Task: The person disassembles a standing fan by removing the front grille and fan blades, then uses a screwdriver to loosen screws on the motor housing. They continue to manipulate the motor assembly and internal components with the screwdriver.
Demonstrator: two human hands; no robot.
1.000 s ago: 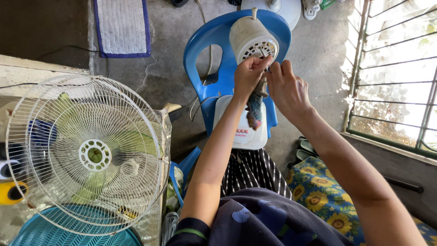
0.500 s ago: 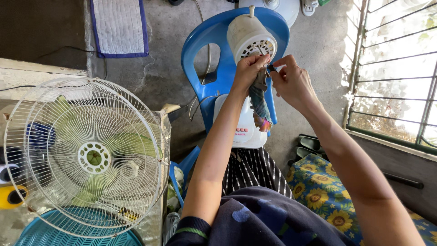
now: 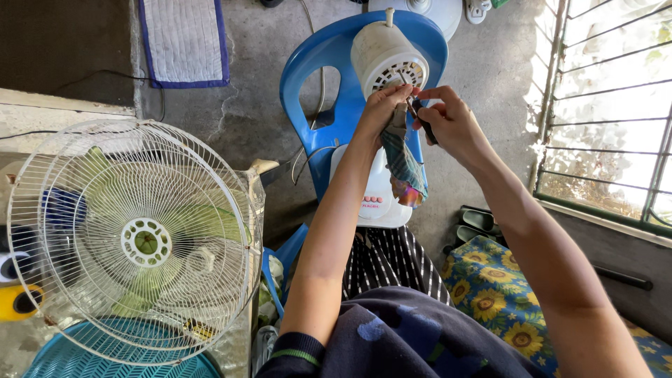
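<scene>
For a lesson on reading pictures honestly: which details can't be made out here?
Head view only:
- Fan motor shaft: covered by the left hand and patterned cloth.
- Dark object in the right hand: fingers hide its shape.
- Fan motor housing base label: too small.
- Blue plastic chair seat: behind the fan body.
- Teal basket: cut by the bottom edge.

Motor housing: white plastic fan motor housing (image 3: 386, 57), round, vented face towards the camera, short knob sticking out on top; rests against the backrest of the blue plastic chair (image 3: 315, 84).
Cloth: multicoloured striped rag (image 3: 404, 164), hanging limp below the vented face, over the chair's seat.
Small tool: dark, slim object (image 3: 422, 115) just beside the vents; kind unclear.
</scene>
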